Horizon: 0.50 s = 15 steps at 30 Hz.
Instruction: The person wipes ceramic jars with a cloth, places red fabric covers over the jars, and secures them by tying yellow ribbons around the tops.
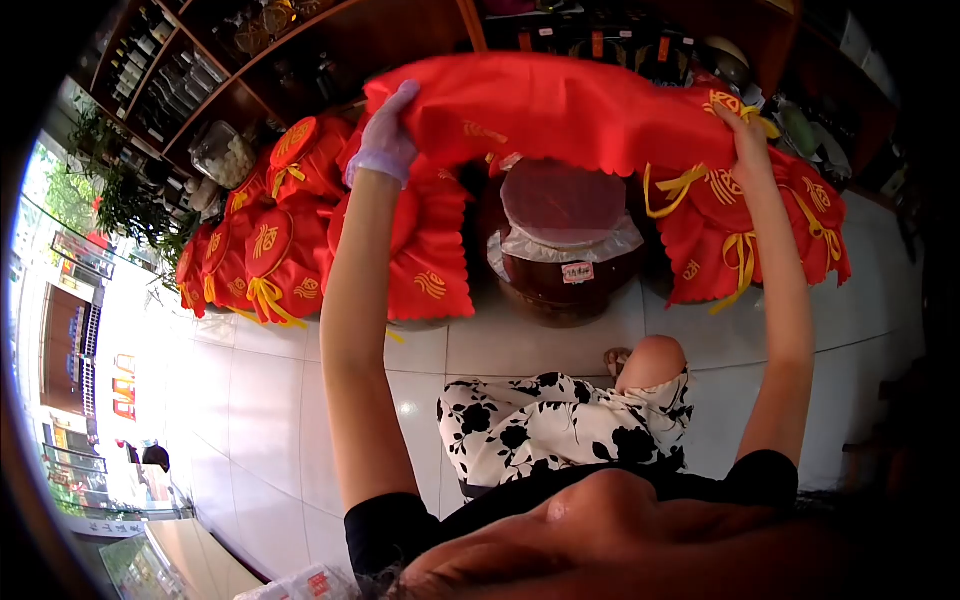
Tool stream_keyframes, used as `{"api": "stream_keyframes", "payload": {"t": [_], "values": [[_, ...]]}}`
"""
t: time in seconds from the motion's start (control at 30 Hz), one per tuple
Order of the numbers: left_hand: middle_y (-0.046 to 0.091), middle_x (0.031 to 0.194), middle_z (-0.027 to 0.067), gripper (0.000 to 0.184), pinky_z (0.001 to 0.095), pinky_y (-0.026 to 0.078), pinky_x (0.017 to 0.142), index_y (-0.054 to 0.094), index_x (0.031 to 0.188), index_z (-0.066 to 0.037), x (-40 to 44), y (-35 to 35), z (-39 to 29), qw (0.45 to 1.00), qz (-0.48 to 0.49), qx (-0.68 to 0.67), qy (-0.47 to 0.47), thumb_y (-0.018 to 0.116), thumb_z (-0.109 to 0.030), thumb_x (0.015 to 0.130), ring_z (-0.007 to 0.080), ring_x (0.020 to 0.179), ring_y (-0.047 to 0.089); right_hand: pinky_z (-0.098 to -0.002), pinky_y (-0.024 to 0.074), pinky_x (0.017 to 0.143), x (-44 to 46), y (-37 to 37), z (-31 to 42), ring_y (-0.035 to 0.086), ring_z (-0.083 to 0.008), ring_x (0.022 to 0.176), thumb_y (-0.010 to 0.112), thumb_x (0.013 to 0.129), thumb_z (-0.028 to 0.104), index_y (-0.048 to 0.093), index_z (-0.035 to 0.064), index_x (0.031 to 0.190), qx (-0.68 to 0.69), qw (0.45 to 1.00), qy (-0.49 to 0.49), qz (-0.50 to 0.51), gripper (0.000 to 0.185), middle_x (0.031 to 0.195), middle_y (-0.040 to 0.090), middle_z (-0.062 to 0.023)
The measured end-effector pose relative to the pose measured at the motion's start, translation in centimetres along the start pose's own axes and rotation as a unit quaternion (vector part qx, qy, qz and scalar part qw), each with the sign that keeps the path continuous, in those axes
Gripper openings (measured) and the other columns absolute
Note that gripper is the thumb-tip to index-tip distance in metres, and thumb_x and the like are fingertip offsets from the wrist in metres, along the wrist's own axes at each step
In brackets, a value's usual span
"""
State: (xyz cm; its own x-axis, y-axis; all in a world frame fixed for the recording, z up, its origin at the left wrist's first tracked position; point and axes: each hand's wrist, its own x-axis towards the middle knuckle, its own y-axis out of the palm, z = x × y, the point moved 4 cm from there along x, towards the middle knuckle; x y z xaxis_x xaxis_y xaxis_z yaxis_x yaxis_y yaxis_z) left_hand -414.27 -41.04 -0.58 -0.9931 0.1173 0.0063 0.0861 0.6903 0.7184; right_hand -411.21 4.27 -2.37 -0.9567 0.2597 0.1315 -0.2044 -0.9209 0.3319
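Note:
A wide red cloth (540,110) with yellow printing is stretched between my two hands. My left hand (388,140), in a thin pale purple glove, is closed on its left end. At the right end my right hand (745,145) grips the cloth beside a yellow ribbon (765,122). Below and behind the cloth stands a dark brown jar (565,285). The jar's wide top (562,200) is dark red, with clear plastic film (525,245) around the neck and a small label (578,272) on the front. The cloth hides the jar's back edge.
Several jars under red covers (270,250) tied with yellow ribbons stand to the left, more covered jars (720,215) to the right. Wooden shelves (250,62) with bottles rise behind. A plastic tub (222,152) sits at the back left. Tiled floor (270,400) lies in front.

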Motion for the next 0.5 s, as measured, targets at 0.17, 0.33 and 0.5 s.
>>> {"api": "stream_keyframes", "payload": {"t": [0.17, 0.33, 0.5], "values": [[0.062, 0.096, 0.0118, 0.036, 0.0297, 0.048, 0.077, 0.057, 0.099, 0.004, -1.5, -6.4, 4.8, 0.94, -0.141, 0.293, -0.108, 0.064, -0.022, 0.075, 0.0206, 0.083, 0.06, -0.0281, 0.0462, 0.078, -6.6, -0.3, -2.7, 0.056, -0.017, 0.092, 0.06, 0.077, 0.01, 0.048, -0.0004, 0.106, -0.089, 0.996, 0.0, -0.022, 0.033, 0.102, 0.057, -0.0101], [0.062, 0.093, 0.0147, 0.05, 0.0276, 0.048, 0.07, 0.057, 0.101, 0.006, -3.1, -15.8, 9.6, 0.855, -0.161, 0.469, -0.15, 0.067, -0.032, 0.07, 0.0199, 0.074, 0.061, -0.0293, 0.0451, 0.081, -12.3, -5.4, -12.4, 0.055, -0.0177, 0.095, 0.065, 0.073, 0.013, 0.043, 0.0001, 0.114, -0.106, 0.982, 0.151, -0.029, 0.048, 0.108, 0.054, -0.0101], [0.062, 0.093, 0.0136, 0.048, 0.0274, 0.047, 0.069, 0.057, 0.099, 0.005, -7.7, -16.8, 14.6, 0.89, -0.185, 0.355, -0.219, 0.069, -0.031, 0.069, 0.0201, 0.077, 0.06, -0.0297, 0.0466, 0.078, -15.4, -8.9, -17.6, 0.056, -0.0189, 0.092, 0.063, 0.076, 0.018, 0.043, -0.0013, 0.116, -0.14, 0.971, 0.194, 0.019, 0.049, 0.106, 0.055, -0.0114]]}}
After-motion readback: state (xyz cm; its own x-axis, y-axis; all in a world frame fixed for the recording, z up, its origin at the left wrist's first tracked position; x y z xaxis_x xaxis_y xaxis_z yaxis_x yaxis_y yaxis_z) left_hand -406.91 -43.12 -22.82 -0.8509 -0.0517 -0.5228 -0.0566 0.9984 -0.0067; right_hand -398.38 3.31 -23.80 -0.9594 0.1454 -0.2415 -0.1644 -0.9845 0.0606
